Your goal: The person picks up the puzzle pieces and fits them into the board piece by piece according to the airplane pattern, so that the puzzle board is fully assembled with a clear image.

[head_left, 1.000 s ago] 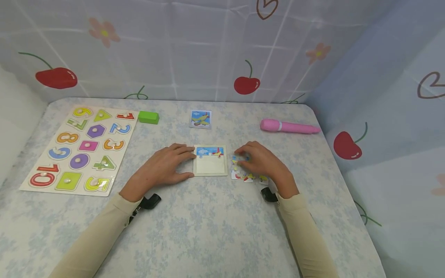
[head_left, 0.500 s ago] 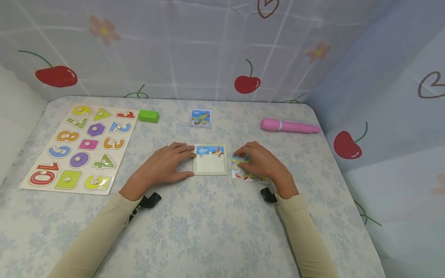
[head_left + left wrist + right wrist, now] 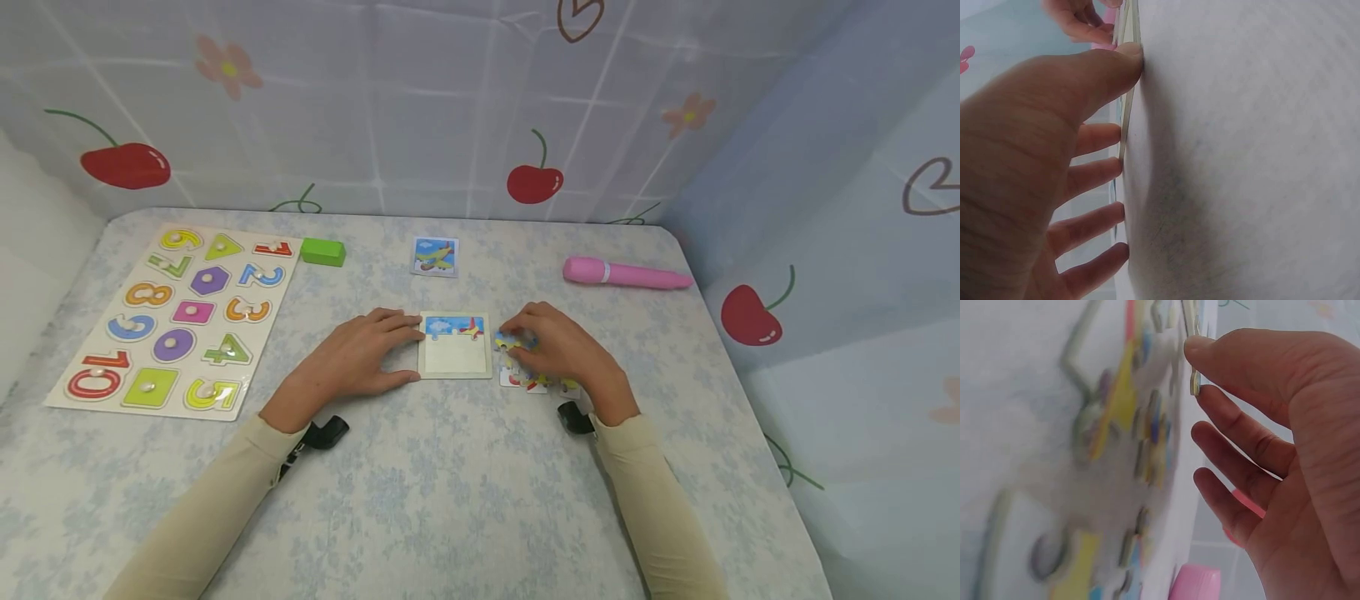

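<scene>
A small square puzzle tray [image 3: 455, 357] lies mid-table, with blue-sky pieces [image 3: 454, 326] along its far side and a bare cream floor below them. My left hand [image 3: 356, 354] rests at its left side, the fingertips and thumb touching the rim with relaxed fingers. Just right of the tray, my right hand [image 3: 558, 343] pinches a puzzle piece [image 3: 1195, 384] between thumb and index finger; the other fingers stay apart. Loose jigsaw pieces [image 3: 510, 377] in yellow, red and white lie under and beside that hand, partly hidden by it.
A picture card [image 3: 435, 257] of a yellow plane lies behind the tray. At the left is a board [image 3: 212, 328] of knobbed numbers and shapes, with a green block [image 3: 322, 252] by its far corner. A pink pen-shaped object [image 3: 645, 276] lies at the back right.
The right thumb and fingers have closed on a puzzle piece among the loose ones and moved it slightly left toward the tray. The left hand has stayed at the tray's side.
</scene>
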`<control>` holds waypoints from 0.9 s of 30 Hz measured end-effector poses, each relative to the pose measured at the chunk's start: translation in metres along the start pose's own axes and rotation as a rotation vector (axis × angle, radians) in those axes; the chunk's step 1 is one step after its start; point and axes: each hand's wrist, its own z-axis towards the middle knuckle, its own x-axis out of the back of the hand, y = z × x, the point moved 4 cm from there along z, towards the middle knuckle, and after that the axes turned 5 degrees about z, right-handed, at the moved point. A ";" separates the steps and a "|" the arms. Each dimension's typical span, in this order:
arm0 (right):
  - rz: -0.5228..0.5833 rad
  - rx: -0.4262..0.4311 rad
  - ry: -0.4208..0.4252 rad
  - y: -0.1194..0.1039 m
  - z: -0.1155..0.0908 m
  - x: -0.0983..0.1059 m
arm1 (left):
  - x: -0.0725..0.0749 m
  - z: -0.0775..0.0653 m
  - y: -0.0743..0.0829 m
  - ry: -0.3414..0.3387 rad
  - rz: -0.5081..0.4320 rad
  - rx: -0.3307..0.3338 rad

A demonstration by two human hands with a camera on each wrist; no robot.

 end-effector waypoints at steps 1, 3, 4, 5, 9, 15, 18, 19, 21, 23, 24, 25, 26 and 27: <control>-0.002 0.007 -0.001 -0.001 0.001 0.000 | 0.000 0.000 0.000 0.000 -0.001 0.000; -0.004 0.023 -0.003 -0.004 0.004 0.001 | 0.000 0.000 0.000 0.000 -0.003 0.000; -0.004 0.031 -0.003 -0.006 0.005 0.002 | 0.000 -0.001 0.000 0.001 -0.005 0.000; -0.002 0.037 -0.003 -0.007 0.007 0.002 | 0.000 -0.001 0.000 0.002 -0.005 0.000; 0.003 0.060 -0.006 -0.014 0.011 0.003 | -0.001 -0.001 0.000 0.005 -0.006 -0.001; 0.007 0.092 -0.006 -0.024 0.019 0.002 | -0.002 -0.001 -0.001 0.003 0.001 -0.001; 0.014 0.106 -0.003 -0.029 0.024 0.002 | -0.002 0.000 -0.001 0.004 0.006 0.000; 0.015 0.110 -0.004 -0.031 0.025 0.001 | -0.002 0.000 -0.001 0.004 0.007 0.000; 0.016 0.116 -0.009 -0.035 0.029 0.000 | -0.001 0.000 -0.001 0.002 0.009 0.001; 0.016 0.125 -0.016 -0.038 0.032 -0.001 | -0.001 0.000 -0.001 0.001 0.010 0.000; 0.017 0.131 -0.020 -0.040 0.033 -0.002 | -0.001 0.000 -0.001 0.001 0.010 0.000; 0.016 0.134 -0.023 -0.042 0.035 -0.002 | -0.001 0.000 -0.001 0.001 0.011 -0.001; 0.015 0.139 -0.025 -0.044 0.036 -0.002 | 0.000 0.000 -0.001 0.002 0.012 -0.002; 0.012 0.142 -0.028 -0.045 0.038 -0.003 | 0.000 0.001 -0.001 0.004 0.011 -0.003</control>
